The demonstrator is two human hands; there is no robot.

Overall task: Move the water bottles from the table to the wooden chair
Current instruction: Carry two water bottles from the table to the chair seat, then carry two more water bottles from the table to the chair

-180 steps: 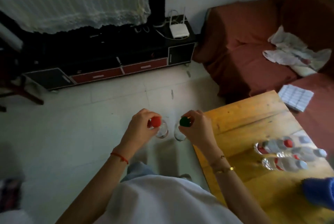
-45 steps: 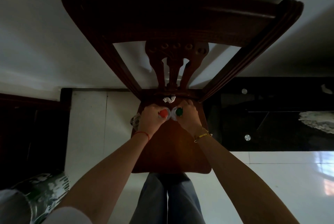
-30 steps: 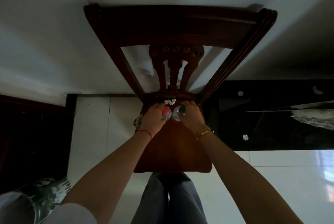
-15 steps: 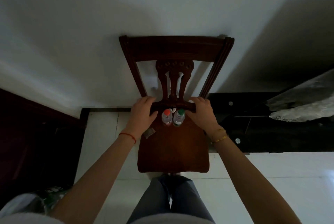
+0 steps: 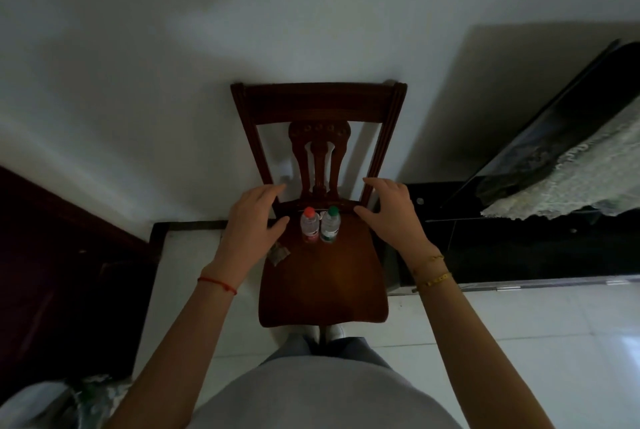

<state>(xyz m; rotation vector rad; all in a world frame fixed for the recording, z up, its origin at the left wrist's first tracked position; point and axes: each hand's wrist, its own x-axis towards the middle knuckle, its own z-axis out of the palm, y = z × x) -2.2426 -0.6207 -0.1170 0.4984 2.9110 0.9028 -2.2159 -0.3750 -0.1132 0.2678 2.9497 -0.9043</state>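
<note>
Both hands (image 5: 254,226) (image 5: 393,217) have drawn back, fingers spread and empty, leaving two bottles (image 5: 309,228) (image 5: 330,227) upright between them on the chair (image 5: 322,290); table out of view.

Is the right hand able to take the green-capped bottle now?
Probably yes. The right hand is open just beside the green-capped bottle, with nothing between them; the red-capped bottle stands on its far side.

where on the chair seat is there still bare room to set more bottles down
The wide front half of the dark wooden chair seat is bare, from the two bottles to the front edge. The back is crowded: the red-capped clear bottle and green-capped clear bottle stand side by side near the backrest, a small wrapper at the left edge.
</note>
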